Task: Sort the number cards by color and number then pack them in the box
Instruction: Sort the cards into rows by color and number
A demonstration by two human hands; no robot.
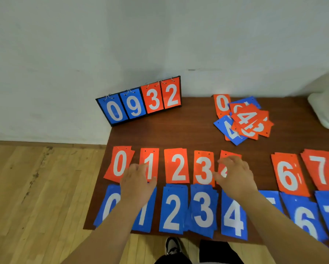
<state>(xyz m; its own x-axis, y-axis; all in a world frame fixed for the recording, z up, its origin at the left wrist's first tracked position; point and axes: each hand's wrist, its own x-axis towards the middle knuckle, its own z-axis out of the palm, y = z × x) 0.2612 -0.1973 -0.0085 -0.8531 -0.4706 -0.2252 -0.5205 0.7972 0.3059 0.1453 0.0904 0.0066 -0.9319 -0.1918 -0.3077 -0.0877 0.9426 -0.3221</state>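
Brown table (188, 130) against a white wall (160, 35), head view: red stacks (177, 166) form the far row and blue stacks (172, 210) the near row, each card's long axis pointing away from the person. Left hand (137, 181) has bent fingers (136, 167) at the left edge of red 1 (150, 159); whether they pinch it I cannot tell. Right hand (236, 178) lies with its fingers spread flat on red 4 (229, 155). Unsorted pile (243, 119) lies beyond the right fingers, slightly rightward and well apart, so that hand is probably the nearer one for the next card.
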